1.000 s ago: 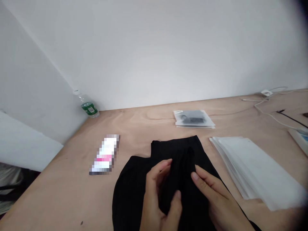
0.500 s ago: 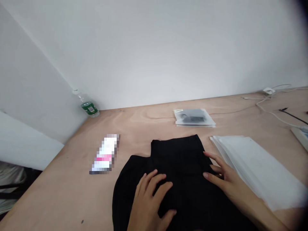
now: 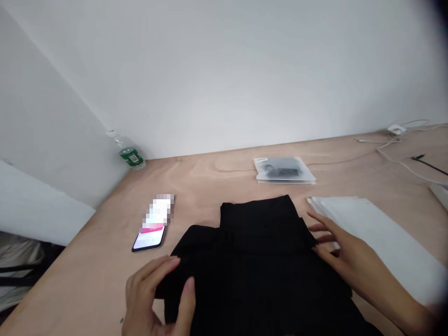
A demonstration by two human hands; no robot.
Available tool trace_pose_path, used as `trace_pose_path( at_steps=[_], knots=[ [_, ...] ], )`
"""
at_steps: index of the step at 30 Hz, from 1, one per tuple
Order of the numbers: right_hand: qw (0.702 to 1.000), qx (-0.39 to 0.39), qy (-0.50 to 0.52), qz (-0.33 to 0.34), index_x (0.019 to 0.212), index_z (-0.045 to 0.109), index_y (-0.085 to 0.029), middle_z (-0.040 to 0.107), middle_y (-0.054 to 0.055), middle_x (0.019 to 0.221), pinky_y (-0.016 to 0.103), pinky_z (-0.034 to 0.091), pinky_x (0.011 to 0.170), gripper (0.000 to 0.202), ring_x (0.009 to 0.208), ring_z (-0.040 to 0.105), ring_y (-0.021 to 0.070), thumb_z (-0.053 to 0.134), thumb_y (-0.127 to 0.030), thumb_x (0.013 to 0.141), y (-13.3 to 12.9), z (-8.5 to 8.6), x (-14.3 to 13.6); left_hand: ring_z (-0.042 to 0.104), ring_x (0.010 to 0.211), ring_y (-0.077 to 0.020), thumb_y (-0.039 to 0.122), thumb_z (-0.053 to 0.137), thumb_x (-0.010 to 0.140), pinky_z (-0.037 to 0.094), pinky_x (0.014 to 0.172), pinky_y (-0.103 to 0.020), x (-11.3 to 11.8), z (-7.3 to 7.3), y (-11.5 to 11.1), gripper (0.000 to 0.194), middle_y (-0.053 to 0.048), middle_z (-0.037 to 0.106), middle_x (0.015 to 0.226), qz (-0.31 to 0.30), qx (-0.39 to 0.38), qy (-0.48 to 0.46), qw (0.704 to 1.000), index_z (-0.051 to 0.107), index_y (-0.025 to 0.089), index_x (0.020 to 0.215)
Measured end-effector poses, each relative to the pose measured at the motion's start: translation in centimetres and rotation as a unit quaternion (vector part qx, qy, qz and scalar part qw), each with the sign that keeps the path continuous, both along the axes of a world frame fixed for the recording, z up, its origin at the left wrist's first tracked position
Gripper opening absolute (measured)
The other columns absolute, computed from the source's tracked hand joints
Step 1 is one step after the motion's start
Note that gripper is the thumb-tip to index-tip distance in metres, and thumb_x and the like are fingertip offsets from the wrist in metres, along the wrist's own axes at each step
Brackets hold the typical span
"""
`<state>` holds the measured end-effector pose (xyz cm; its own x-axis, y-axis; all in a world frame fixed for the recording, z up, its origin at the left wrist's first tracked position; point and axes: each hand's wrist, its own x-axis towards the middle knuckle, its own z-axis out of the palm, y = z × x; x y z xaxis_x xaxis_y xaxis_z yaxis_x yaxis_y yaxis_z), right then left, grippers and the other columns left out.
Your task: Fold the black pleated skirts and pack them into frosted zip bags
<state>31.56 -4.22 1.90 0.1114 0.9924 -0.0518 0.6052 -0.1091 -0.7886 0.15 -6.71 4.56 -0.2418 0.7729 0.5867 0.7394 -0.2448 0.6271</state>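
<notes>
Black cloth (image 3: 259,270) lies between the left hand (image 3: 140,296) and right hand (image 3: 350,256), each at an edge, neither clearly nearer; its narrower end points away from them, long axis unclear. Left thumb and fingers stand wide; the right's grip cannot be told.

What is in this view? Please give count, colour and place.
Bottle: 1, clear, green-labelled, back left
Phone: 1, dark-edged, left of cloth
Cloth: 1, black, front centre
Packet: at least 1, frosted, near back wall
Sheets: several, whitish, right of cloth
Adapter: 1, white, back right
Cables: count unclear, white and black, right
Cut-off object: 1, whitish, right edge
Table: 1, light brown, underneath
Walls: 2, white, back and left
Clutter: count unclear, mixed, lower left
Left hand: 1, bare, cloth's left side
Right hand: 1, bare, cloth's right edge
</notes>
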Motion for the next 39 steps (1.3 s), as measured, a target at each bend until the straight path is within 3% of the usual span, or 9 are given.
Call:
trace_pose_path(
  at_steps=[4, 8, 15, 21, 26, 29, 33, 36, 39],
  knots=[
    [0.988, 0.08, -0.108, 0.071, 0.101, 0.063, -0.034, 0.052, 0.001, 0.124, 0.045, 0.043, 0.089, 0.027, 0.11, 0.05, 0.0278, 0.053, -0.029, 0.076, 2.1, -0.5, 0.6, 0.048, 0.109, -0.0245, 0.015, 0.054, 0.075, 0.037, 0.096, -0.044, 0.0, 1.0, 4.4, 0.035, -0.002, 0.06, 0.108, -0.18, -0.074, 0.153, 0.969, 0.058, 0.03, 0.107],
    [0.997, 0.061, -0.029, 0.039, 0.087, 0.064, -0.028, 0.066, 0.001, 0.098, 0.039, 0.046, 0.079, 0.018, 0.092, 0.06, 0.0252, 0.051, -0.036, 0.078, 5.2, 0.0, 0.4, 0.051, 0.109, -0.0242, 0.011, 0.057, 0.068, 0.038, 0.094, -0.044, 1.3, 0.5, 8.6, 0.052, -0.001, 0.061, 0.114, -0.273, -0.256, 0.107, 0.921, 0.055, 0.032, 0.115],
    [1.0, 0.004, 0.008, -0.002, 0.108, 0.052, -0.026, 0.067, 0.0, 0.08, 0.033, 0.046, 0.07, 0.036, 0.075, 0.062, 0.0201, 0.056, -0.031, 0.073, 7.5, -1.1, -0.1, 0.063, 0.071, -0.0196, 0.024, 0.058, 0.071, 0.047, 0.066, -0.031, 2.2, -1.4, 11.8, 0.025, -0.004, 0.067, 0.08, -0.224, -0.345, 0.006, 0.912, 0.06, 0.02, 0.096],
    [0.999, 0.029, -0.013, -0.025, 0.106, 0.047, -0.027, 0.066, -0.001, 0.079, 0.032, 0.045, 0.067, 0.032, 0.072, 0.062, 0.0192, 0.053, -0.031, 0.075, 8.0, -0.3, 0.3, 0.062, 0.066, -0.016, 0.032, 0.05, 0.079, 0.044, 0.064, -0.028, 2.3, -1.0, 13.1, 0.027, -0.002, 0.067, 0.079, -0.179, -0.321, 0.009, 0.93, 0.05, 0.021, 0.104],
    [0.992, -0.005, -0.125, -0.034, 0.109, 0.046, -0.025, 0.066, 0.001, 0.082, 0.031, 0.042, 0.062, 0.035, 0.07, 0.062, 0.0198, 0.052, -0.032, 0.075, 8.9, -1.2, 0.2, 0.062, 0.065, -0.0173, 0.033, 0.054, 0.077, 0.042, 0.06, -0.028, 2.7, -2.4, 14.8, 0.024, -0.002, 0.067, 0.077, -0.135, -0.324, 0.056, 0.935, 0.052, 0.022, 0.098],
    [0.986, 0.006, -0.165, -0.028, 0.113, 0.046, -0.025, 0.065, 0.001, 0.085, 0.03, 0.042, 0.061, 0.038, 0.071, 0.061, 0.0196, 0.051, -0.032, 0.075, 8.6, -1.3, 0.0, 0.062, 0.068, -0.0184, 0.032, 0.053, 0.078, 0.041, 0.062, -0.028, 2.8, -2.7, 15.0, 0.024, -0.001, 0.067, 0.074, -0.109, -0.315, 0.088, 0.939, 0.053, 0.021, 0.099],
    [0.973, 0.042, -0.226, 0.012, 0.097, 0.054, -0.025, 0.063, 0.001, 0.089, 0.03, 0.041, 0.064, 0.025, 0.078, 0.059, 0.0197, 0.051, -0.039, 0.076, 6.5, 0.1, 0.5, 0.061, 0.074, -0.0185, 0.034, 0.05, 0.08, 0.041, 0.067, -0.029, 1.9, -0.6, 13.2, 0.022, -0.001, 0.066, 0.079, -0.116, -0.293, 0.124, 0.941, 0.057, 0.022, 0.097],
    [0.971, -0.003, -0.229, 0.073, 0.082, 0.058, -0.025, 0.063, 0.0, 0.08, 0.028, 0.041, 0.058, 0.025, 0.069, 0.058, 0.0177, 0.054, -0.048, 0.074, 4.2, 0.9, 1.4, 0.061, 0.076, -0.0191, 0.04, 0.05, 0.08, 0.041, 0.068, -0.029, 0.1, 1.3, 10.7, 0.021, 0.0, 0.067, 0.078, -0.162, -0.312, 0.157, 0.923, 0.064, 0.025, 0.081],
    [0.975, -0.034, -0.203, 0.086, 0.08, 0.06, -0.026, 0.06, -0.003, 0.065, 0.025, 0.037, 0.049, 0.03, 0.055, 0.054, 0.0147, 0.063, -0.052, 0.066, 2.7, 0.7, 2.5, 0.06, 0.076, -0.0207, 0.049, 0.054, 0.075, 0.043, 0.067, -0.03, -1.7, 2.1, 8.9, 0.028, 0.0, 0.067, 0.08, -0.177, -0.366, 0.195, 0.893, 0.067, 0.028, 0.087]
  ],
)
